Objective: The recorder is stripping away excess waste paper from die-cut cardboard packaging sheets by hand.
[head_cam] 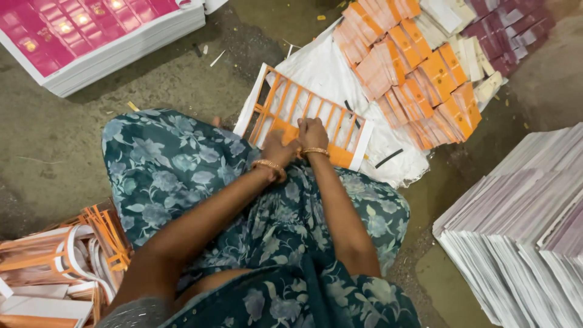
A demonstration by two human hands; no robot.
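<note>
Both hands are down on the orange die-cut sheet (303, 115), which lies flat on the floor just past the knees, its punched window slots showing white between thin orange ribs. The left hand (278, 149) is curled onto the sheet's near edge, fingers closed on the orange strip there. The right hand (313, 133), touching the left, presses fingertips into the same strip, closed down narrow rather than spread. Whether either hand has a piece pinched free I cannot tell; the knuckles hide it.

Beyond the sheet, on the white sacking (322, 70), sit fanned rows of finished orange cards (413, 67). Near the left elbow, well back from the sheet, a heap of stripped orange frames (61, 261). To the sheet's right, stacked pale printed sheets (522, 212); to its far left, a pink stack (97, 36).

My read for doing this cleanly: keep one hand pinning the sheet flat beside the tear line, and peel low along the perforation, not upward, so the ribs don't rip into the cards.
</note>
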